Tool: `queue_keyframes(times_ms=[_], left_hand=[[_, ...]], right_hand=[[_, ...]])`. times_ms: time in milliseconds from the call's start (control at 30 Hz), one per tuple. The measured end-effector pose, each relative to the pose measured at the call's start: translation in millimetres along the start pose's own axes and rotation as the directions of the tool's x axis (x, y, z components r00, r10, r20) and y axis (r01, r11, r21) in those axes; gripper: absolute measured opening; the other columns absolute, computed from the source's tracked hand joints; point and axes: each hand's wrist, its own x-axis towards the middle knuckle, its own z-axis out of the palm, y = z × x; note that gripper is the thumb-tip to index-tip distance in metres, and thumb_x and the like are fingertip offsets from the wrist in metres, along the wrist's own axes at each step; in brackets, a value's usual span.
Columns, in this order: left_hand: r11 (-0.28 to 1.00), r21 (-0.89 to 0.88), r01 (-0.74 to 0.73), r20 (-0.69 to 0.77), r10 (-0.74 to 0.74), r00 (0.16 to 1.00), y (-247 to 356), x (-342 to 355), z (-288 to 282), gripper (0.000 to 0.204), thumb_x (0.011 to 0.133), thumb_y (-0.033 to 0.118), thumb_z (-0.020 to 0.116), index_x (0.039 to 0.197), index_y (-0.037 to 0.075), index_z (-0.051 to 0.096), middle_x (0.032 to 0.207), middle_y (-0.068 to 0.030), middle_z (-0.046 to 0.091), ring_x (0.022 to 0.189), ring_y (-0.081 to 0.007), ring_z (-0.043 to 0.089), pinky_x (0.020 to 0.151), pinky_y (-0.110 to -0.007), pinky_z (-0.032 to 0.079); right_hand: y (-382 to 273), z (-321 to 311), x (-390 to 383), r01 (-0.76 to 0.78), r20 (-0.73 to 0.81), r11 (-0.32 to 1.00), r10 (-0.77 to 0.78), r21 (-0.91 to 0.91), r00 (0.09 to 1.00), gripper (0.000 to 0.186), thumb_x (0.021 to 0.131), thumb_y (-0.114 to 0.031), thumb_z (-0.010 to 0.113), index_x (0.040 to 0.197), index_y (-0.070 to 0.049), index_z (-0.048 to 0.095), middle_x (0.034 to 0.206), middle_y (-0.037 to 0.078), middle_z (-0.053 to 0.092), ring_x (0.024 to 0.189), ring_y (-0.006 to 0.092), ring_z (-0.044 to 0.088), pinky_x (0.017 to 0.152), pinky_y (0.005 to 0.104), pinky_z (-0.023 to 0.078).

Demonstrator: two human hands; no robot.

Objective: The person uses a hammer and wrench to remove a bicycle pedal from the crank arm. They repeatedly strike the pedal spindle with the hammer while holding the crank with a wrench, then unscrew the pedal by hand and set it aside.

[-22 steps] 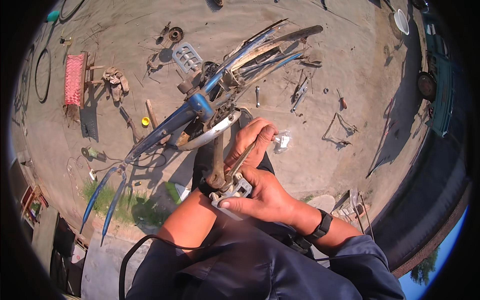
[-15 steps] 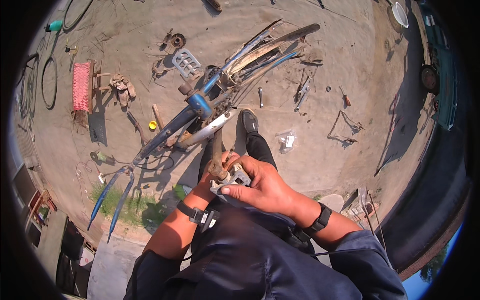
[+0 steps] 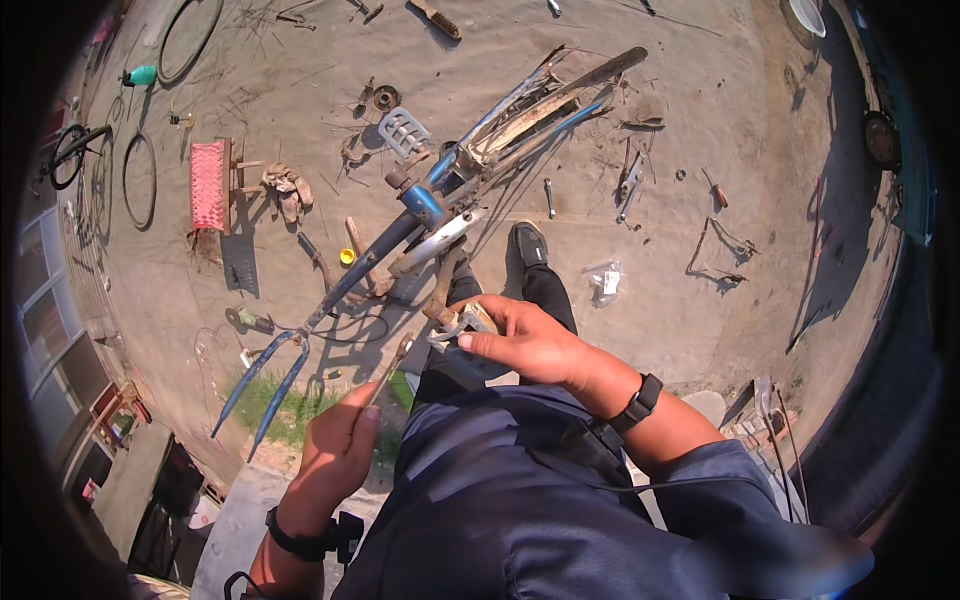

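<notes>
Pinching a small, pale metal bicycle part (image 3: 462,322) between thumb and fingers, the right hand (image 3: 525,340) holds it just above the person's dark trouser leg, close to the lower end of a rusty crank arm (image 3: 442,284). The part looks angular and scuffed; its exact shape cannot be told. The left hand (image 3: 335,455) sits lower and to the left, its grip pressed around a thin, rust-brown tool (image 3: 390,368), a slim rod whose long axis runs up and to the right toward the held part. Both wrists carry dark bands. Ahead on the sandy ground (image 3: 700,100) lies a blue bicycle frame (image 3: 425,205), its long tubes running from the upper right down to the fork blades (image 3: 265,375) at the lower left, paint chipped and dull. A red ribbed stool (image 3: 208,185), loose tyres (image 3: 140,180), a clear plastic bag (image 3: 604,281) and scattered small tools lie about on the dirt.
</notes>
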Motion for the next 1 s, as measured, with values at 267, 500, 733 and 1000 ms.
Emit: queue_keyframes(times_ms=[267,500,733,1000], left_hand=[[0.990,0.130,-0.056,0.025,0.053,0.998,20.1,22.2,2.3,0.034,0.104,0.024,0.055,0.129,0.003,0.066,0.097,-0.0235,0.072,0.091,-0.0425,0.071,0.082,-0.045,0.055],[0.962,0.229,-0.149,-0.006,0.154,0.988,40.9,24.3,-2.1,0.032,0.103,0.022,0.056,0.122,-0.001,0.066,0.095,-0.0242,0.072,0.089,-0.0427,0.071,0.081,-0.047,0.055],[0.955,0.273,-0.115,-0.030,0.128,0.991,51.5,27.9,0.3,0.027,0.099,0.023,0.062,0.116,0.002,0.067,0.090,-0.0211,0.072,0.086,-0.0423,0.070,0.077,-0.049,0.054],[0.979,0.155,-0.134,-0.141,0.156,0.978,-52.4,104.8,60.2,0.019,0.096,0.023,0.069,0.101,0.005,0.068,0.083,-0.0191,0.069,0.078,-0.0380,0.068,0.072,-0.042,0.053]], right_hand=[[-3.5,8.3,-2.7,-0.006,-0.063,0.965,-0.011,-0.263,0.998,0.037,0.104,-0.010,0.063,0.138,0.003,0.057,0.118,0.001,0.066,0.107,0.0066,0.056,0.095,0.0256,0.048],[-12.3,18.0,-6.1,-0.066,-0.172,0.882,-0.018,-0.467,0.985,0.029,0.104,-0.016,0.065,0.127,0.002,0.061,0.098,0.001,0.066,0.089,0.0070,0.055,0.079,0.0279,0.050],[-7.4,22.4,-4.5,0.017,-0.252,0.857,-0.171,-0.515,0.953,0.029,0.099,-0.025,0.070,0.101,0.001,0.060,0.069,0.013,0.059,0.065,0.0205,0.056,0.062,0.0398,0.046],[-8.4,5.4,-0.3,-0.031,-0.117,0.971,0.003,-0.235,0.993,0.027,0.103,-0.021,0.068,0.118,0.001,0.063,0.098,-0.001,0.065,0.091,0.0061,0.054,0.081,0.0276,0.048]])
